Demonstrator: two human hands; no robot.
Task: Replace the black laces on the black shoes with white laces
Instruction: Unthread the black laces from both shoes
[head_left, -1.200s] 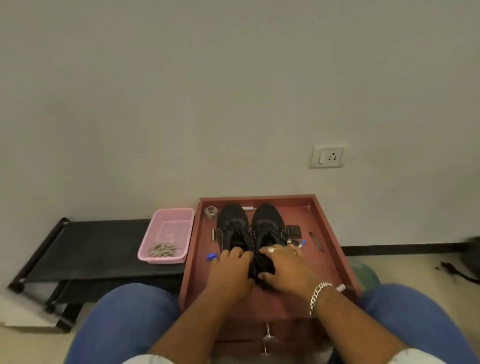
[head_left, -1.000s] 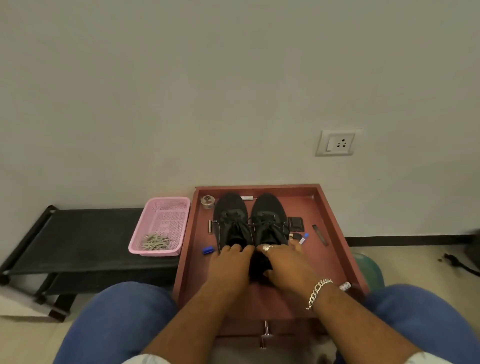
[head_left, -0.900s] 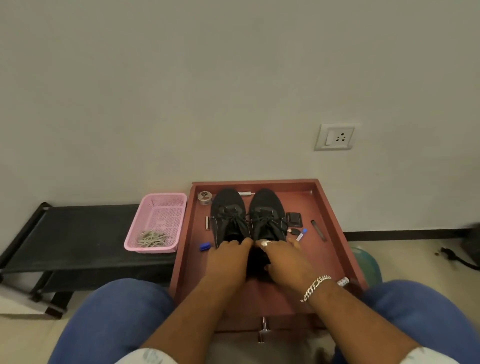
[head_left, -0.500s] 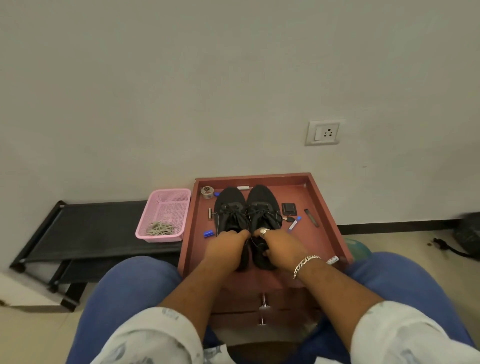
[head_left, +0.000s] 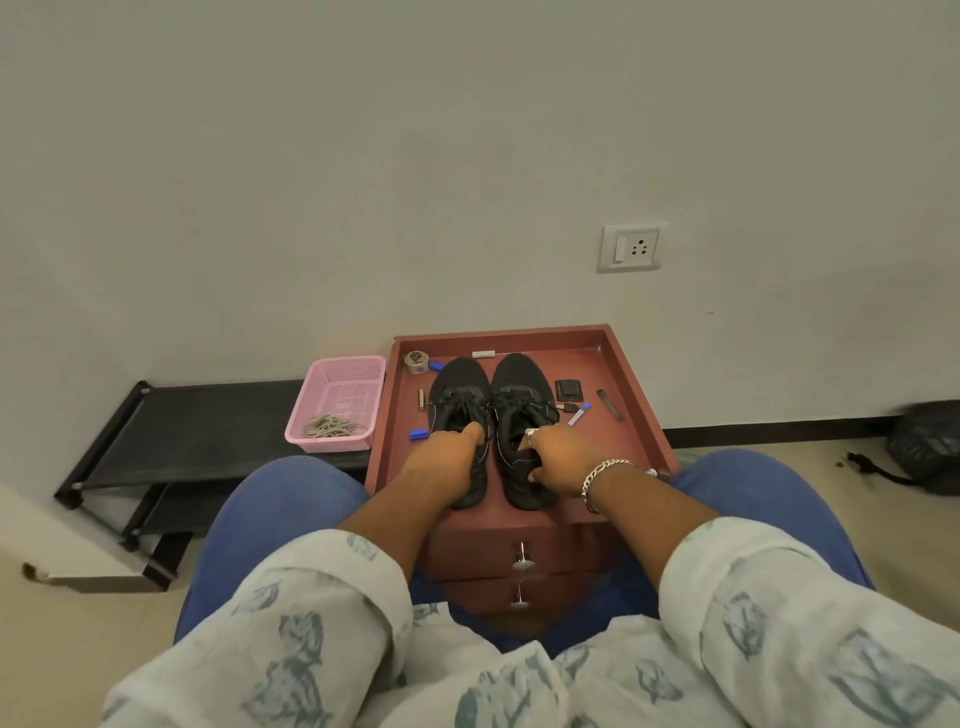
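Head view: no legible writing; left hand (head_left: 451, 460) and right hand (head_left: 558, 457) fingers grip black shoes (head_left: 488, 415).

Under the left hand (head_left: 453, 457) and right hand (head_left: 558, 452), both shoes (head_left: 514, 384) are black, laces included. The desk (head_left: 631, 395) beneath them is reddish brown. Left of the left hand stands a pink basket (head_left: 343, 387) holding pale grey laces (head_left: 328, 427). Just beside that hand lies a blue cap (head_left: 417, 433). The right wrist wears a silver bracelet (head_left: 602, 472). The sleeves (head_left: 769, 613) are white with a grey-blue print, the trousers (head_left: 270, 514) blue.
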